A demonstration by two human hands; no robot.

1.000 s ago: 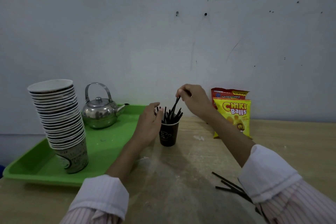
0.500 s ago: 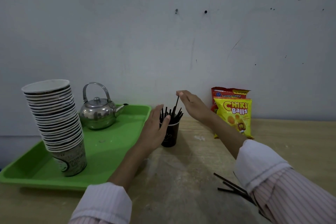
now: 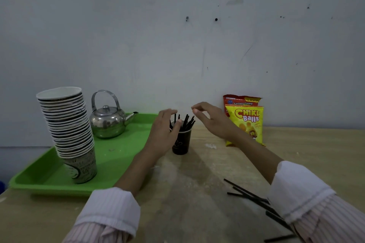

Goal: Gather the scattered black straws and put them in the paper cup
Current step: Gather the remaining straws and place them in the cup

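Observation:
A dark paper cup stands upright on the wooden table, with several black straws sticking out of it. My left hand is curled around the cup's left side, thumb on its rim. Just right of the cup and above its rim hovers my right hand, fingers apart and nothing in it. Several loose black straws lie on the table at the lower right, partly hidden under my right sleeve. One more straw lies near the bottom edge.
A green tray at the left carries a tall stack of paper cups and a steel kettle. Two snack bags lean on the wall behind my right hand. The wall runs close behind the table.
My right hand held a straw above the cup, dropped it in, and has now drawn back to the right, empty. The left hand stayed on the cup.

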